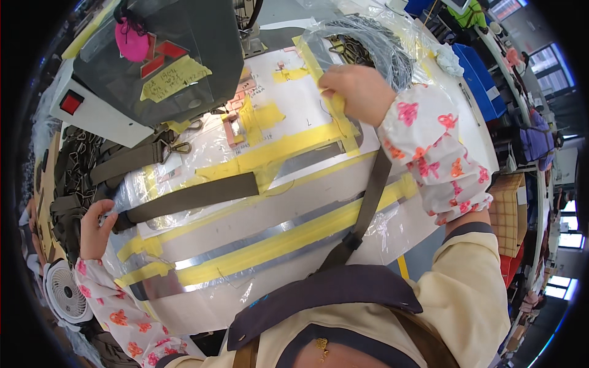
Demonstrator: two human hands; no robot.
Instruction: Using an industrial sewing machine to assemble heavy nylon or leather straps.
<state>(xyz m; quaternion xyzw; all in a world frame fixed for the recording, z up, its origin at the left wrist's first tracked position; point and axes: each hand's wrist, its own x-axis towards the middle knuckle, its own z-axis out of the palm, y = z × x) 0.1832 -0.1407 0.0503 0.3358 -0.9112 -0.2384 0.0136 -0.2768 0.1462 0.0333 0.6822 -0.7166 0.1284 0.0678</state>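
My left hand (95, 232) is at the left edge of the worktable, thumb and fingers apart. Beside its fingertips is the dark-looped end of an olive webbing strap (196, 199), which lies across the yellow-taped sheets. My right hand (359, 92) reaches to the far side, its fingers curled together at a strip of yellow tape (334, 110). What they pinch, if anything, is hidden. Just beyond it, a clear plastic bag (392, 49) holds dark cords and brass-coloured metal clips (351, 50). A second strap (372, 199) with a black slider runs below my right forearm towards a dark curved pad (325, 300).
A grey machine (178, 49) with a red switch stands at the back left. Olive straps with metal snap hooks (178, 147) are heaped along the left side, above a white fan (64, 291). A blue bin (478, 86) and a checked box (508, 214) stand at the right.
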